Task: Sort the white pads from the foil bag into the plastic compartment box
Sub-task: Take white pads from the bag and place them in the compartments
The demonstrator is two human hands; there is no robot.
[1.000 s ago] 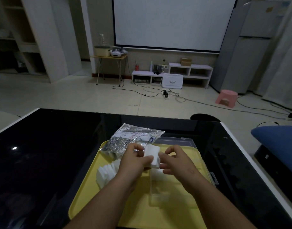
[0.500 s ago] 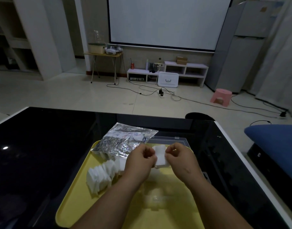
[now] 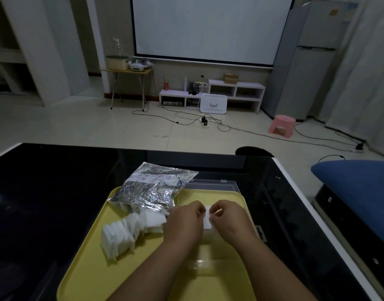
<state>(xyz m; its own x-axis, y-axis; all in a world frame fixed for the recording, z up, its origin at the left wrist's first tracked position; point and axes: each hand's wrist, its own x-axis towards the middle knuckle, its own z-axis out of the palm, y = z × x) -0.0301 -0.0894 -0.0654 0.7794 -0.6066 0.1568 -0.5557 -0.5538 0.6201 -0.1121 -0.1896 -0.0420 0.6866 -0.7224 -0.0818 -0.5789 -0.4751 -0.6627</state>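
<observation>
Left hand [image 3: 186, 222] and right hand [image 3: 230, 222] hold 1 pad [image 3: 207, 222] between them.
Both hands' fingers are curled, pinching the pad's opposite edges above the box [image 3: 217, 185] on the tray [image 3: 89, 268]. Print on the bag [image 3: 152, 190] is illegible. More pads [image 3: 123, 233] lie fanned left of the left hand, by the bag's mouth.

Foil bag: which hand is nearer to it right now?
Left. The left hand sits close beside the foil bag, at its near right corner; the right hand is farther right, across the white pad that both hands pinch.
</observation>
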